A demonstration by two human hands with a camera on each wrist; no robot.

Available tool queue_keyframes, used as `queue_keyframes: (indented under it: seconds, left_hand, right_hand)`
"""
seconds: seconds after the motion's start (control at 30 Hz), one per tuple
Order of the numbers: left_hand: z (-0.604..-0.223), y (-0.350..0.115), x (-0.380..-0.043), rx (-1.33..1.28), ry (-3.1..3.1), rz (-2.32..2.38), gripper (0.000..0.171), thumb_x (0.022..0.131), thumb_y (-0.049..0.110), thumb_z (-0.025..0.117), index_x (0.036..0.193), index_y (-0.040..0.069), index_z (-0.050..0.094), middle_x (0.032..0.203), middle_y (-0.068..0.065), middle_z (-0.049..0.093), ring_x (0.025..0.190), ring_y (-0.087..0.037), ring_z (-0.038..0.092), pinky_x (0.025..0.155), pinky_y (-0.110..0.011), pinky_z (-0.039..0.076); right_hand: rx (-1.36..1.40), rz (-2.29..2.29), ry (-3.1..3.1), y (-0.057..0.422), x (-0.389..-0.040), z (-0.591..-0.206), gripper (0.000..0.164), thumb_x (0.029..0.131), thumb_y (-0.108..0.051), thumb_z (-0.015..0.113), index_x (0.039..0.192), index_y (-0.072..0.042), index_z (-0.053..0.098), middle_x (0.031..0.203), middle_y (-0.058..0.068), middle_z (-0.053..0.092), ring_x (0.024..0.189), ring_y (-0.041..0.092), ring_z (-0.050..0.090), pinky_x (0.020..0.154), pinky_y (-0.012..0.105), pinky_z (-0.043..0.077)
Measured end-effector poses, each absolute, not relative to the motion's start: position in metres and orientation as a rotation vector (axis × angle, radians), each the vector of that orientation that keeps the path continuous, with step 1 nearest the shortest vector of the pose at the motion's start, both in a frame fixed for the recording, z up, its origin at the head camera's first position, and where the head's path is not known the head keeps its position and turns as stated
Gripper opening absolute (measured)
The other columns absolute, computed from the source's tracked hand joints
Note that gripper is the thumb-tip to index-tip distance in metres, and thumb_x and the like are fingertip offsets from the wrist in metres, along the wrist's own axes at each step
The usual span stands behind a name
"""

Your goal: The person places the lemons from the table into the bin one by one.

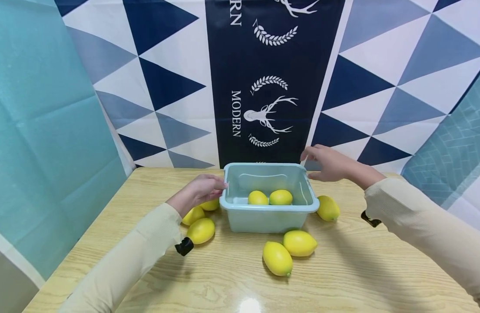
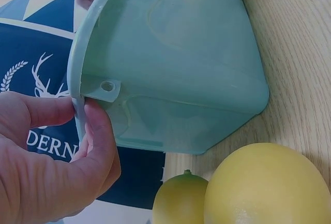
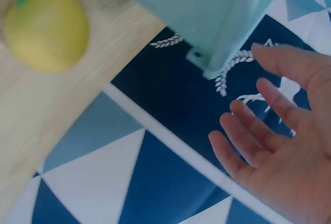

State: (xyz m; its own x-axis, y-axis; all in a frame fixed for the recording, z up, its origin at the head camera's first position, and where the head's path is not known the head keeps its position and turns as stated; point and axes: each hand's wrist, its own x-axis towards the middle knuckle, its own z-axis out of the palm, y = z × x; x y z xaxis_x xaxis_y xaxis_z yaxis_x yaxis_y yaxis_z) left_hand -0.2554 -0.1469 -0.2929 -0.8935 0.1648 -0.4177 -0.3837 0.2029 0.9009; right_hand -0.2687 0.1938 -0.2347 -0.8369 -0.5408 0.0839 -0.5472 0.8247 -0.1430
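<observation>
A light blue plastic basin (image 1: 267,219) stands on the table with two lemons (image 1: 280,197) inside. At its left end, my left hand (image 1: 202,190) pinches the rim between thumb and fingers, as the left wrist view shows close up. My right hand (image 1: 329,164) hovers by the right end of the basin, fingers spread and loosely bent; in the right wrist view a gap separates it from the rim, and nothing is in it. A lemon (image 1: 328,208) lies just right of the basin, below the right hand.
Several lemons (image 1: 201,231) lie left of the basin, under the left forearm. Two more lemons (image 1: 277,258) rest in front of it on the wooden table (image 1: 208,278). Behind the table hangs a patterned cloth (image 1: 177,87), with a teal cloth (image 1: 48,130) on the left.
</observation>
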Motion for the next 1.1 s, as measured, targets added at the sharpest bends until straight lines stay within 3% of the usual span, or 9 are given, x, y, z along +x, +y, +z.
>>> queue_keyframes:
  seconds: [0.37,0.53,0.83,1.1]
  left_hand:
    - [-0.293,-0.147,-0.256,-0.211,2.079,1.714,0.036,0.094,0.011,0.058,0.128,0.001,0.052,0.111,-0.008,0.059,0.084,-0.013,0.058,0.094,-0.026,0.054]
    - [-0.294,-0.146,-0.256,-0.222,2.072,1.719,0.036,0.094,0.011,0.059,0.128,0.001,0.052,0.113,-0.009,0.058,0.086,-0.014,0.058,0.098,-0.028,0.053]
    - [-0.294,-0.146,-0.254,-0.215,2.072,1.727,0.038,0.094,0.011,0.059,0.13,0.0,0.051,0.114,-0.01,0.059,0.087,-0.014,0.059,0.101,-0.03,0.051]
    - [-0.294,-0.146,-0.254,-0.218,2.074,1.725,0.038,0.094,0.011,0.059,0.129,0.0,0.052,0.112,-0.009,0.06,0.084,-0.012,0.06,0.095,-0.027,0.054]
  right_hand:
    - [0.786,0.243,-3.016,0.229,-0.271,-0.261,0.046,0.076,-0.015,0.078,0.114,0.001,0.057,0.104,0.021,0.062,0.096,0.033,0.059,0.08,0.05,0.054]
    - [0.759,0.273,-3.077,0.236,-0.27,-0.273,0.045,0.075,-0.015,0.079,0.111,0.001,0.057,0.102,0.021,0.063,0.093,0.034,0.06,0.075,0.048,0.056]
    - [0.729,0.223,-3.183,0.24,-0.268,-0.29,0.048,0.076,-0.023,0.077,0.11,0.004,0.058,0.101,0.025,0.064,0.092,0.037,0.062,0.076,0.049,0.055]
    - [0.654,0.209,-3.307,0.241,-0.266,-0.297,0.051,0.079,-0.03,0.076,0.11,0.006,0.057,0.104,0.028,0.064,0.093,0.039,0.062,0.081,0.051,0.054]
